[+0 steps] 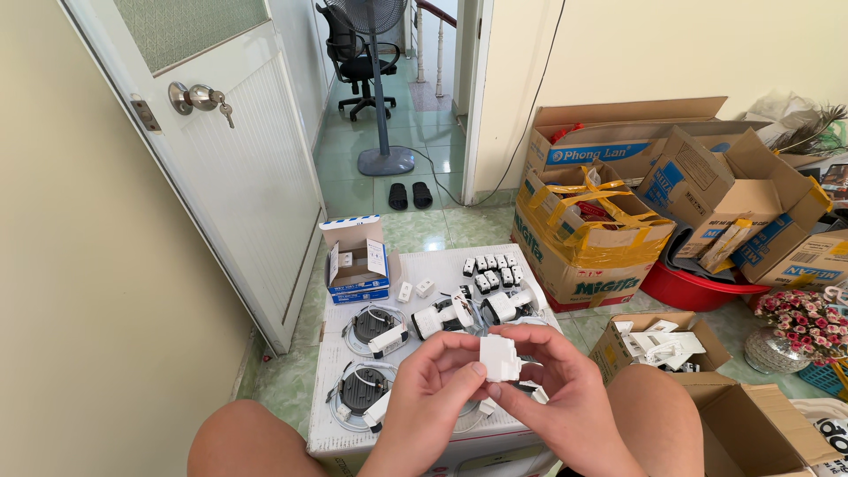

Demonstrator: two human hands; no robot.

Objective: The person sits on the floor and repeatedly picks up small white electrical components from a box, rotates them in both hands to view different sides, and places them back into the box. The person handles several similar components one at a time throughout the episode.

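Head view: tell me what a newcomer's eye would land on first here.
First, the two hands in the lower middle: the left hand and right hand pinch a small white plastic part between their fingertips. Behind them, a white box top serves as a table, strewn with round lamp fittings and rows of small white parts. On the right, opened cardboard boxes pile against the wall.

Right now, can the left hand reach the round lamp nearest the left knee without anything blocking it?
Probably yes. The left hand would first have to let go of the small white part; the round lamp lies uncovered just beside it.
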